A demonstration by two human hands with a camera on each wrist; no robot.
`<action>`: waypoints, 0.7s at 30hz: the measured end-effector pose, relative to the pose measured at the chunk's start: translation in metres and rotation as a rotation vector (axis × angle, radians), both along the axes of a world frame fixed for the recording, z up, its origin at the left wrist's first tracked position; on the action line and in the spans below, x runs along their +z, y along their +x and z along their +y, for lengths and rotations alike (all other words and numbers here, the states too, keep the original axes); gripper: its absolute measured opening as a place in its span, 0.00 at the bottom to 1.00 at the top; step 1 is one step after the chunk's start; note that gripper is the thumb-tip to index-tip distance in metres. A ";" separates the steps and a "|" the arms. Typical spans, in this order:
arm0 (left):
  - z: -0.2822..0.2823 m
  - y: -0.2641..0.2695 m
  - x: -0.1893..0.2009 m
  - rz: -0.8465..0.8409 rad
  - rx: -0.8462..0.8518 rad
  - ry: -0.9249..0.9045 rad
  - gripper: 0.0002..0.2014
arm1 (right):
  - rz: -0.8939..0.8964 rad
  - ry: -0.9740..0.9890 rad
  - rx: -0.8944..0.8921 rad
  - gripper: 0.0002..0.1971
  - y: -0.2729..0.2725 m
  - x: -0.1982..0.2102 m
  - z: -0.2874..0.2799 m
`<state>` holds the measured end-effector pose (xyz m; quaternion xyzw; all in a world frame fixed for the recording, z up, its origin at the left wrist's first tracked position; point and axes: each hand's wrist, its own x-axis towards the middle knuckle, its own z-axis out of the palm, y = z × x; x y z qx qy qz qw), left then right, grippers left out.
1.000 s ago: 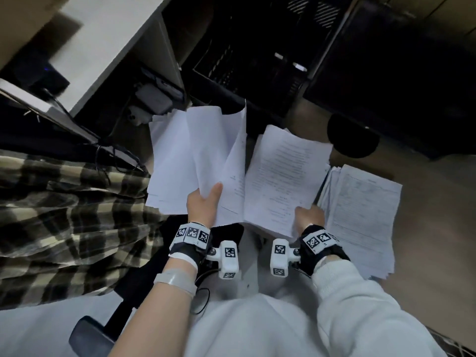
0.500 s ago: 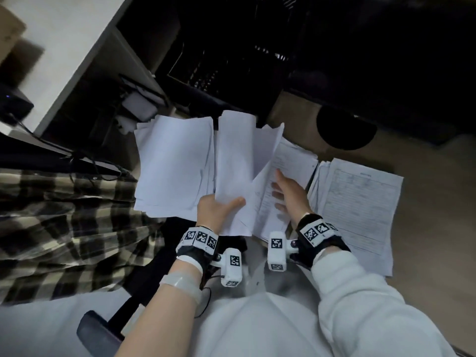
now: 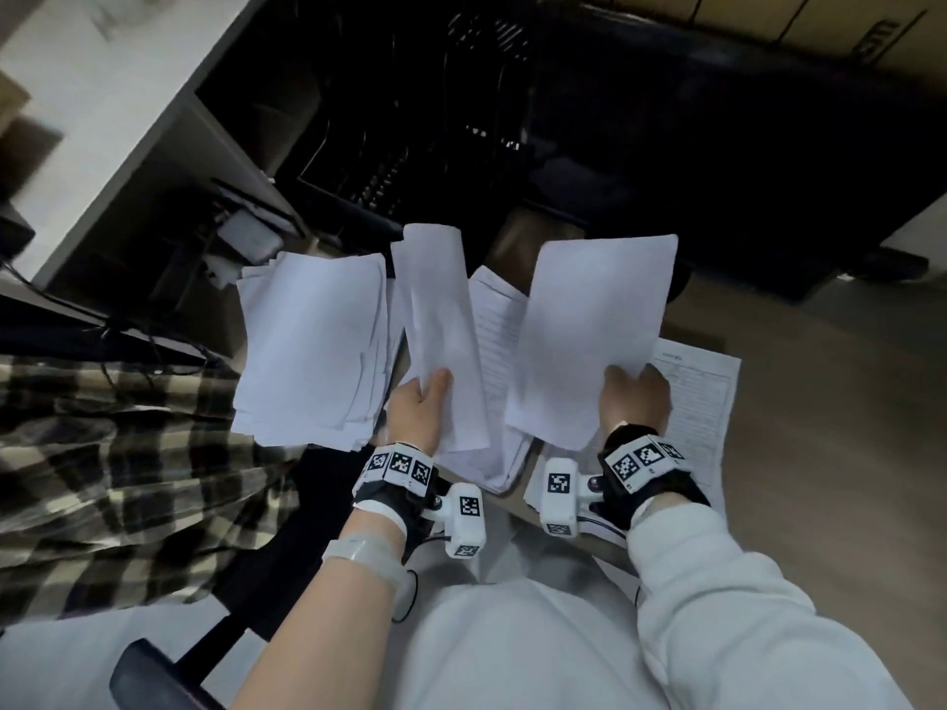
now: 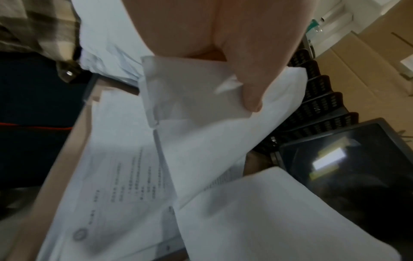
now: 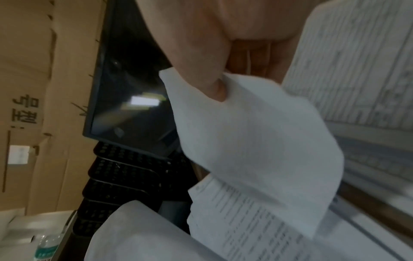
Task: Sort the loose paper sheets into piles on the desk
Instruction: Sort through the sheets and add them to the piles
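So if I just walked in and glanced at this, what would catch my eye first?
Probably the two raised white sheets in the middle: the left hand grips a curled bundle of sheets, and the right hand lifts a single blank-side sheet. Below them paper piles spread across the desk: a blank stack at left, a printed form pile at right. The black-and-white patterned wrist bands also stand out.

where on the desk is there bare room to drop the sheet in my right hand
Bare wood shows right of the printed form pile, toward the desk edge. Left is crowded: the blank pile, then the printed stack between both hands, papers overlapping.
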<state>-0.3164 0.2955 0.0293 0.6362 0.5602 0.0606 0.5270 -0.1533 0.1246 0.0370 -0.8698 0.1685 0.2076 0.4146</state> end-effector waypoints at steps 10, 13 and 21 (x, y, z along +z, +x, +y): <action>0.032 -0.020 0.008 -0.104 -0.057 -0.004 0.13 | 0.032 0.093 0.309 0.14 -0.034 0.020 0.061; 0.061 -0.049 0.008 -0.090 -0.020 0.013 0.14 | 0.096 0.112 0.375 0.15 -0.060 0.005 0.099; 0.094 -0.087 0.002 -0.039 0.007 0.040 0.19 | 0.465 0.316 0.468 0.43 -0.085 -0.038 0.145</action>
